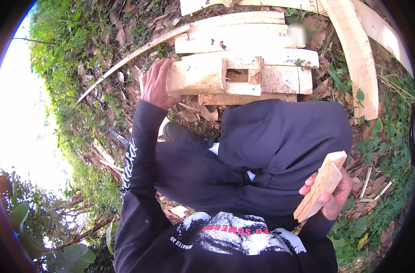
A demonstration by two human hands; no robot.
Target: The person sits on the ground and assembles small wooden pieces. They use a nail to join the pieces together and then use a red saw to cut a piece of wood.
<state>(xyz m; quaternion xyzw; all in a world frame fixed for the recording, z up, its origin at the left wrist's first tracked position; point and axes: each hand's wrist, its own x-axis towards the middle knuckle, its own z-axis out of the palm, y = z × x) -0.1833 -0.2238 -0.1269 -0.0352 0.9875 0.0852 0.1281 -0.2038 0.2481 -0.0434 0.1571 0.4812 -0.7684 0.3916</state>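
Left hand: gripping the end of a notched wood block, notch already cut. Right hand: closed around a small wood piece, not yet fitted.

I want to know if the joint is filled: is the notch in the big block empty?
Empty: the notch in the big block shows open; the small piece sits in the right hand.

Counting it up: two hands, left hand far, right hand near. One small wood block on the right, one notched timber, roughly five loose planks stacked far behind.
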